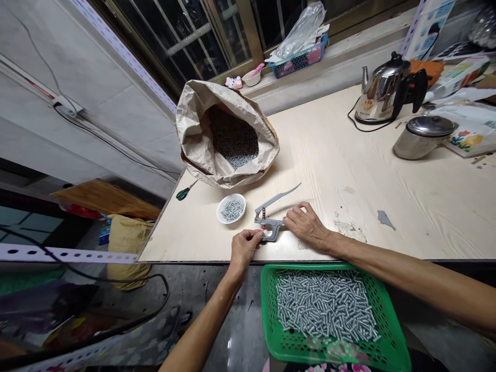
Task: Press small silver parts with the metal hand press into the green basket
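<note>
A grey hand press (273, 223) with a long raised lever and a coil spring stands near the table's front edge. My left hand (245, 248) is at its lower jaw, thumb and forefinger pinched beside a small red part. What the pinch holds is too small to make out. From the right, my right hand (306, 225) has curled fingers on the end of the press's frame, below the lever. A white bowl (219, 215) of small silvery metal pieces sits just left of the press. Below the table edge, a green basket (270, 330) contains many ridged metal pieces.
Behind the bowl, a large open paper sack (194, 113) holds more metal pieces. Green-handled scissors (183, 194) lie by the table's left edge. A steel kettle (382, 95) and a lidded metal pot (416, 142) stand at the back right of the wooden table (329, 150).
</note>
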Available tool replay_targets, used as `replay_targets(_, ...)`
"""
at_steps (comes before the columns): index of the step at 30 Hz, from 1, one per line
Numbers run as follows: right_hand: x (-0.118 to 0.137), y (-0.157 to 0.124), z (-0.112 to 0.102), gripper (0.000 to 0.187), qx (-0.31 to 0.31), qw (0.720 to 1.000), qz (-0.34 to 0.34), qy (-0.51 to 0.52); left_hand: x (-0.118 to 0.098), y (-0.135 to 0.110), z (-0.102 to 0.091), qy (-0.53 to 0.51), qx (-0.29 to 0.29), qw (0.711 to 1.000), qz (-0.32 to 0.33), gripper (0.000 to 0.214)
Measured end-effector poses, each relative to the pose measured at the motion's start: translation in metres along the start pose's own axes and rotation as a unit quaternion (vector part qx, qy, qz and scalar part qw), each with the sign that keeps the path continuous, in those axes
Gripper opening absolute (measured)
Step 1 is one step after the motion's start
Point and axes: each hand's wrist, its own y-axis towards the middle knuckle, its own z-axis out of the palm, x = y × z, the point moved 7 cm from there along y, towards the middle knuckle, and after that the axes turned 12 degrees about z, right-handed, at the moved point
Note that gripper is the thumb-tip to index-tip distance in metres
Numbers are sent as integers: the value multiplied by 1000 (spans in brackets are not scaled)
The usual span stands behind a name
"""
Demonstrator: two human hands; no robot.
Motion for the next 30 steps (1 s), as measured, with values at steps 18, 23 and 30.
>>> replay_targets(18,-6,1,14,13,121,986,22,112,2,0,10,55,203,963,-169,32)
replay_targets(23,-33,11,16,72,152,974,49,162,7,-5,8,58,189,962,-191,29)
replay_targets(30,-37,33,30,74,233,964,7,131,7,-5,6,58,173,965,-191,28)
